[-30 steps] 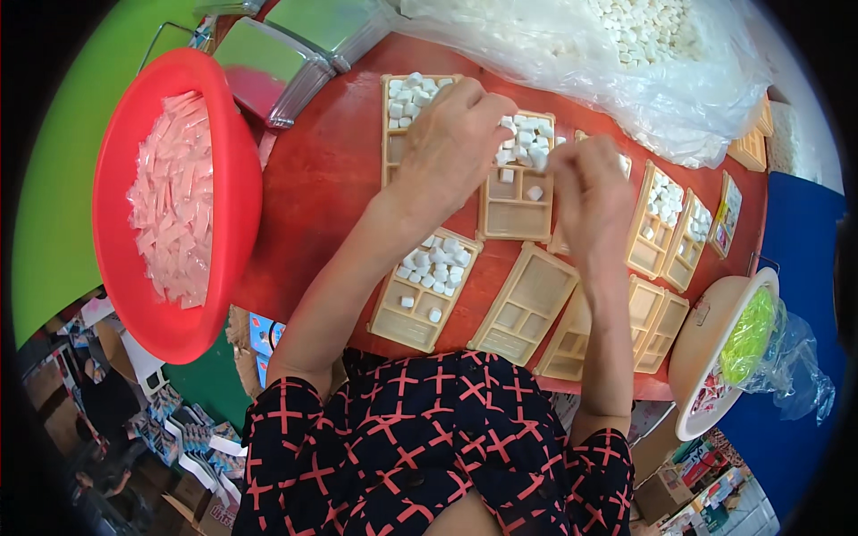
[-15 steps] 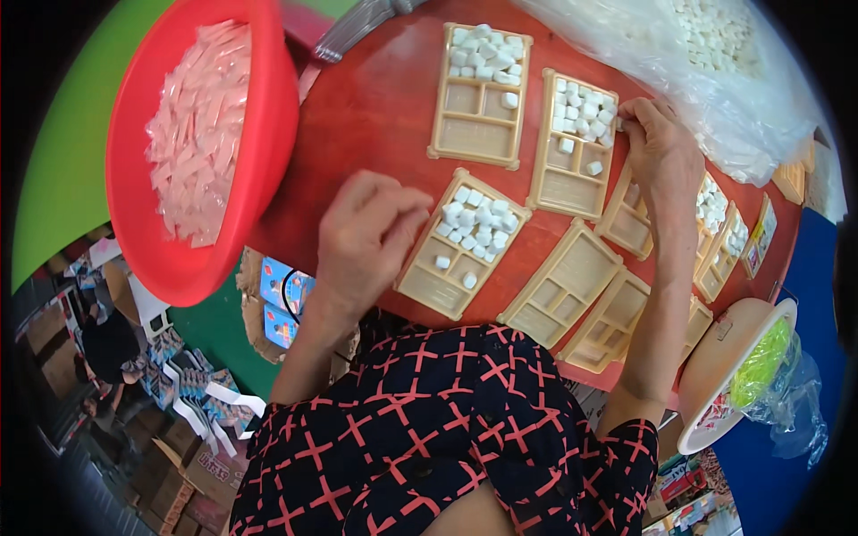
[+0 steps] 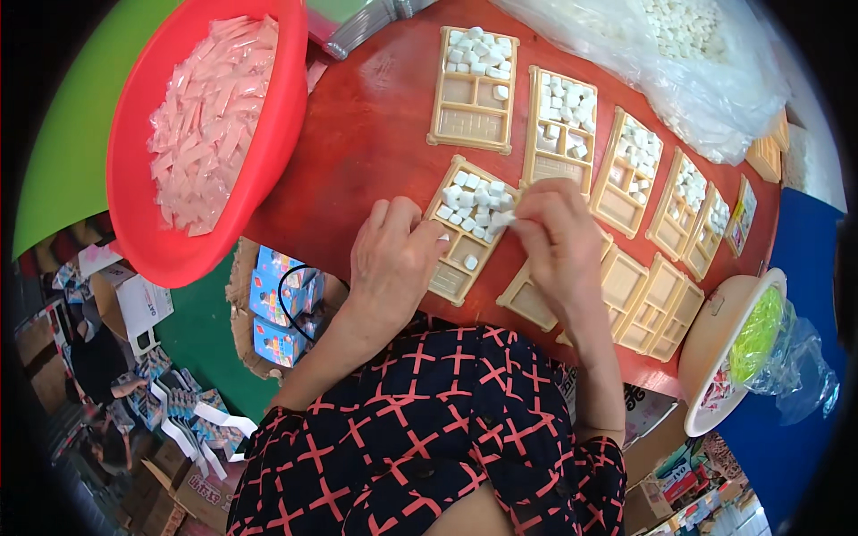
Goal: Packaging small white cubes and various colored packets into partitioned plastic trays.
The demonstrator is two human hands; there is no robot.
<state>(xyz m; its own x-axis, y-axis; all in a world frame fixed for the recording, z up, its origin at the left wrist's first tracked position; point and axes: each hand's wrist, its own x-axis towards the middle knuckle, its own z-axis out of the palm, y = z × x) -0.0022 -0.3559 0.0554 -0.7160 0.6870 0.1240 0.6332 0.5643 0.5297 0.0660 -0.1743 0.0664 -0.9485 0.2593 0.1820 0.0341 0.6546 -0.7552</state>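
Observation:
Small white marshmallow-like pieces (image 3: 474, 198) fill the large compartment of the nearest tan divided tray (image 3: 445, 282). Over that tray's right edge, my right hand (image 3: 561, 241) pinches white pieces at its fingertips. My left hand (image 3: 389, 261) is closed at the left edge, its fingertips beside a white piece (image 3: 443, 238); whether it grips anything is hidden. Another piece lies in the neighbouring small compartment. Beyond stand more trays with white pieces, among them a far tray (image 3: 471, 128) and one to its right (image 3: 554, 168).
A red basin (image 3: 290, 116) of pink wrapped strips (image 3: 210, 134) stands at left. A clear bag (image 3: 608, 49) of white pieces lies at the far right. Near the right edge are trays without white pieces (image 3: 657, 308) and a cream bowl (image 3: 706, 357). The red table (image 3: 357, 116) curves away.
My right hand has come left from a farther tray to the nearest one. My left hand has moved right onto that tray's edge. The view has shifted slightly.

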